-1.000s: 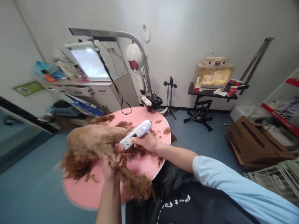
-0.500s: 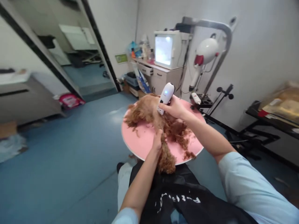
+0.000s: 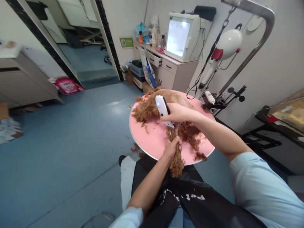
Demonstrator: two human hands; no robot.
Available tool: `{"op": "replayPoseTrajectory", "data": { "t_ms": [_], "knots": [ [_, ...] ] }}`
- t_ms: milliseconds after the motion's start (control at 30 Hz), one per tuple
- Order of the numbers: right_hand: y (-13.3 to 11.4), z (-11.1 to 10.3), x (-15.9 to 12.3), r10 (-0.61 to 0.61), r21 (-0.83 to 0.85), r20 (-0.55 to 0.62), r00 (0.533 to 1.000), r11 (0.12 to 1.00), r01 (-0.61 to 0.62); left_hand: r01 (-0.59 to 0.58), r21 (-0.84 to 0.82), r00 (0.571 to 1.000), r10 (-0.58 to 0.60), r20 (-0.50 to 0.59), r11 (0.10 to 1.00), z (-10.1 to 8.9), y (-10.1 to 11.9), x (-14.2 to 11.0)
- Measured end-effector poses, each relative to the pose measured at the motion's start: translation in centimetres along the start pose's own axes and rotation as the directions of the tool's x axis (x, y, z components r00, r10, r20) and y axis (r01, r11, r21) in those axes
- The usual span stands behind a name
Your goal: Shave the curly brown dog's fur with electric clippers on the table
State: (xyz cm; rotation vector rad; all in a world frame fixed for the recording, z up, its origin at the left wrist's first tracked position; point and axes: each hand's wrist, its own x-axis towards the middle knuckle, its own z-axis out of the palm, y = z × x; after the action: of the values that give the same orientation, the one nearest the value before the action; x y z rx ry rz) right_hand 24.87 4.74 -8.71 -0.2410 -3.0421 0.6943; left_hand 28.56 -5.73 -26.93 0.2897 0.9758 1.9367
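Wraps the left hand [image 3: 171, 148] around a shaggy leg [image 3: 177, 164] of a brown-coated animal [image 3: 171, 95], apparently a dog, probably to draw the limb out straight and steady it. Grasps a white clipper [image 3: 162, 107] in the right hand [image 3: 177, 112], clamped around its body with the lower end slanting down to the leg just above the left-hand grip, likely to set the blade end along the limb. Cannot tell whether blade and hair touch. Has the animal stretched across the round pink tabletop [image 3: 147, 139], with the held leg reaching over the near edge toward the black apron [image 3: 213, 205], presumably for easier access. Extends the left arm forward and up from below; brings the right arm in from the side, with elbow bent outward and forearm crossing above loose fur [image 3: 200, 156]. Holds the hands near each other, not touching.
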Motion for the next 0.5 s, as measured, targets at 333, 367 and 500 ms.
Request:
{"op": "replayPoseTrajectory", "data": {
  "t_ms": [333, 367, 500],
  "knots": [
    [-1.8, 0.0, 2.5, 0.05, -0.209, -0.093, 0.994, 0.975, -0.069, 0.002, 0.06, 0.991, 0.006, -0.137, 0.998, 0.4, -0.1, 0.1],
    [-2.2, 0.2, 2.8, 0.04, -0.205, -0.048, 0.998, 0.977, -0.049, 0.014, 0.098, 0.987, 0.002, -0.159, 0.995, 0.4, -0.1, 0.1],
    [-2.1, 0.8, 5.1, 0.026, -0.171, -0.271, 0.962, 0.982, -0.075, -0.032, 0.181, 0.972, 0.073, -0.225, 0.983, 0.3, 0.0, 0.7]
  ]
}}
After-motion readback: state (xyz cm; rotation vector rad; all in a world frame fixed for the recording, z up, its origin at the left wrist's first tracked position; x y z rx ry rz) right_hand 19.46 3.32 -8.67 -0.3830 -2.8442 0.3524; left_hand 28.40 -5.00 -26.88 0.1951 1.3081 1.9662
